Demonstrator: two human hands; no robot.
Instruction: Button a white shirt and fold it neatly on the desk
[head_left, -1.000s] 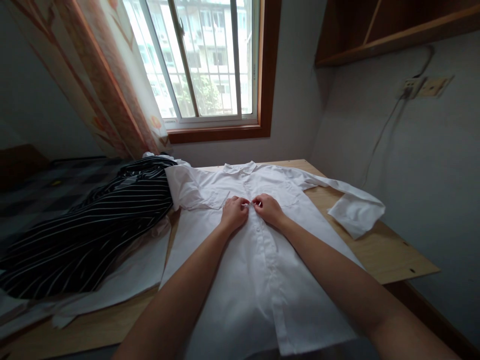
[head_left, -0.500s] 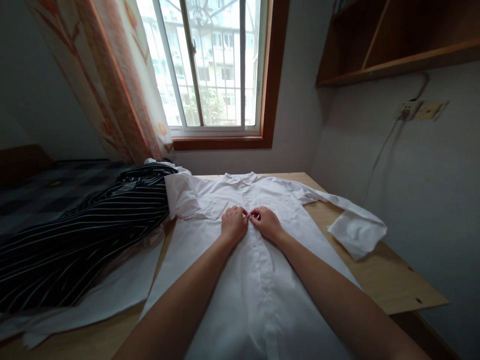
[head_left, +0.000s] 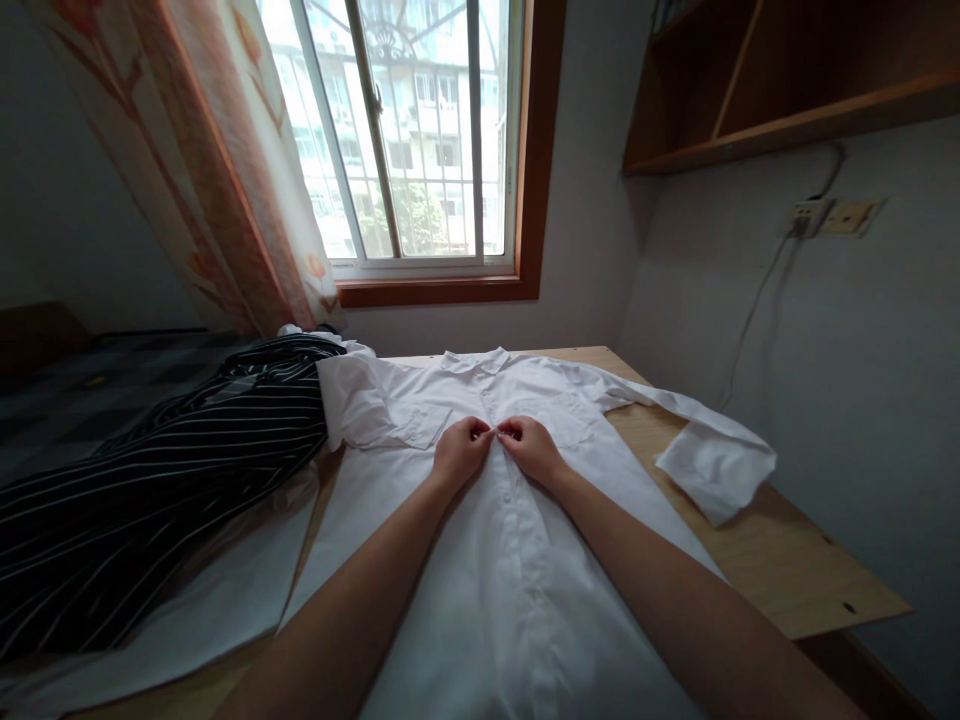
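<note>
A white shirt (head_left: 480,600) lies front-up on a wooden table (head_left: 795,570), collar toward the window. My left hand (head_left: 459,452) and my right hand (head_left: 528,446) meet at the chest, fingertips pinching the button placket between the two breast pockets. Both hands press on the cloth, knuckles up. One long sleeve (head_left: 705,450) stretches to the right with its cuff folded over on the wood.
A black garment with thin white stripes (head_left: 172,470) is heaped at the left on more white cloth (head_left: 202,600). A window (head_left: 405,130) with a patterned curtain (head_left: 217,160) is behind. A wooden shelf (head_left: 787,80) and a wall socket (head_left: 832,215) with cable are at the right.
The view has tilted slightly since a second ago, so the shirt sits lower in the frame. My hands stay pinched on the placket at the same spot.
</note>
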